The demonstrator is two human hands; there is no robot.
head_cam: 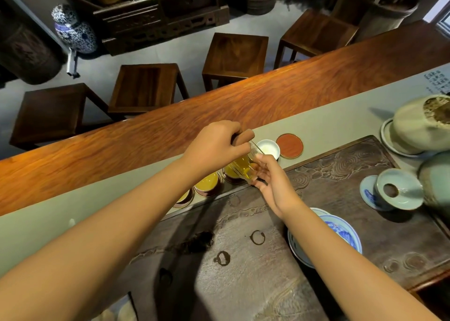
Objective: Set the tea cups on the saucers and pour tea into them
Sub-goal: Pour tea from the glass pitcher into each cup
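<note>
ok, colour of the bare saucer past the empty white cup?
Reddish-orange saucer with a thin gold-coloured rim, clearest in the head view.

Single head-worn, wide-angle view, looking forward and steeply down from above the carved tea tray (341,174), which fills the near lower right. Both forearms enter from the bottom edge, close to the lens. Beyond the tray run the long wooden counter (243,96) and, farthest, four stools (146,84). Straight edges bow near the margins.

I'm in a tea house, long wooden worktop (243,101), carved stone tea tray (341,174), wooden stools (143,87), carved cabinet (155,16), blue-white porcelain jar (73,28)
</note>
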